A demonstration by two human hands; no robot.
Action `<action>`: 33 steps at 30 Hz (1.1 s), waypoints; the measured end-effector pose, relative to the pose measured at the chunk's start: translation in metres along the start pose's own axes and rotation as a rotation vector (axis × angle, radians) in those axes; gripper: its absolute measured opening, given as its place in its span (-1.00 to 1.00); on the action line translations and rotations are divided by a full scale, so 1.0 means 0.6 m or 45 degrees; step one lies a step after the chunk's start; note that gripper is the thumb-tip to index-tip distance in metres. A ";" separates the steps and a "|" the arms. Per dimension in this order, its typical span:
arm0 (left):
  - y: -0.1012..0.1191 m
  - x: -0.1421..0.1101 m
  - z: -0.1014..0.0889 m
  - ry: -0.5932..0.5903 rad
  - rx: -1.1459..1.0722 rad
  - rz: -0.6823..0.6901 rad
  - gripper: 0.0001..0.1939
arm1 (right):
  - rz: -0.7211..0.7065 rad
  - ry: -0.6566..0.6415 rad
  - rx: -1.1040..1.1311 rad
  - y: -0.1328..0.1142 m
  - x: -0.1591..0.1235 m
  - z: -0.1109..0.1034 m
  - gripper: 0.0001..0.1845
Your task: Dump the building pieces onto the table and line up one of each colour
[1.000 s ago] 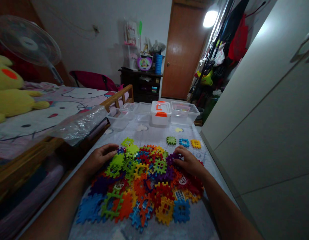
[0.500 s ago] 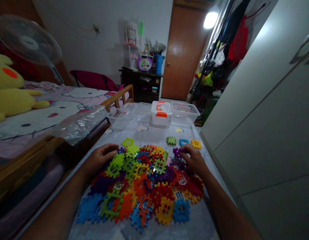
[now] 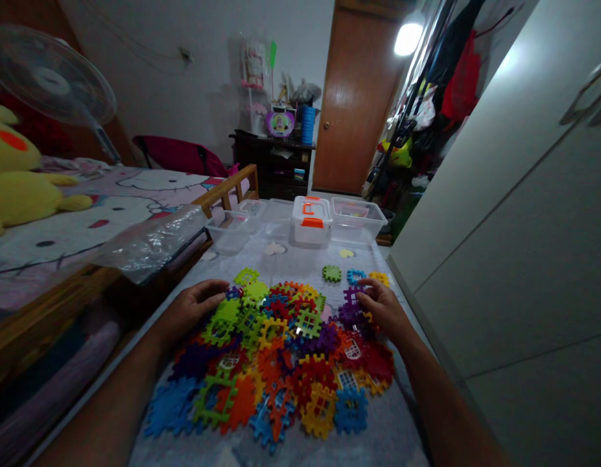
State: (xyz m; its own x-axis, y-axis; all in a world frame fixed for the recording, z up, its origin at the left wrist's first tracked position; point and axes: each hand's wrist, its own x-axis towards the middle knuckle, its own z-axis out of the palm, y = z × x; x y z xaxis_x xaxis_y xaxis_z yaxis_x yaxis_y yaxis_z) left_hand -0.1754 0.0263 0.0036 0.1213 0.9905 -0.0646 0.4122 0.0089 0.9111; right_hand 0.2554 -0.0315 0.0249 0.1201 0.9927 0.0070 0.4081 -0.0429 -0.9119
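A: Where was the left hand?

B: Open, palm down, at the left edge of the pile of interlocking plastic waffle blocks. The right hand lay half-curled, its fingers beside a purple block, though I couldn't tell whether it gripped it.

A: How would those blocks have handled?

B: Light and stiff, probably a little slippery (the notched edges looked likely to snag neighbours), so best pinched by an outer edge.

A: And beyond them?

B: A grey patterned cloth, three loose blocks, a white box with orange latches, clear tubs, then a wooden door
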 end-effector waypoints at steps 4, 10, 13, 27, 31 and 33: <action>-0.001 0.000 0.001 0.024 -0.012 -0.006 -0.40 | -0.094 -0.021 -0.534 0.006 -0.001 0.008 -0.77; 0.011 -0.005 0.002 0.016 -0.046 -0.017 -0.42 | -0.162 0.031 -0.816 0.006 0.001 0.005 -0.85; 0.013 -0.005 0.002 0.013 -0.037 -0.015 -0.43 | -0.232 -0.066 -0.839 0.005 -0.003 -0.010 -0.75; 0.011 -0.005 0.002 0.002 0.004 0.033 -0.43 | -0.240 -0.324 -0.770 0.000 -0.009 -0.010 -0.31; 0.005 -0.001 0.001 -0.001 0.032 0.052 -0.43 | -0.248 -0.154 -0.733 0.016 0.004 0.005 -0.30; 0.000 0.000 0.000 0.001 0.038 0.052 -0.44 | -0.230 -0.157 -0.752 0.021 0.009 0.011 -0.32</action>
State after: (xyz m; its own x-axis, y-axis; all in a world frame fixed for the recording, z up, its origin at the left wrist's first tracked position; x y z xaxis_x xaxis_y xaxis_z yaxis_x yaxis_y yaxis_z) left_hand -0.1753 0.0264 0.0036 0.1380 0.9901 -0.0271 0.4338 -0.0358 0.9003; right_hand 0.2551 -0.0260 0.0106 -0.0882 0.9943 0.0606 0.8474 0.1069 -0.5201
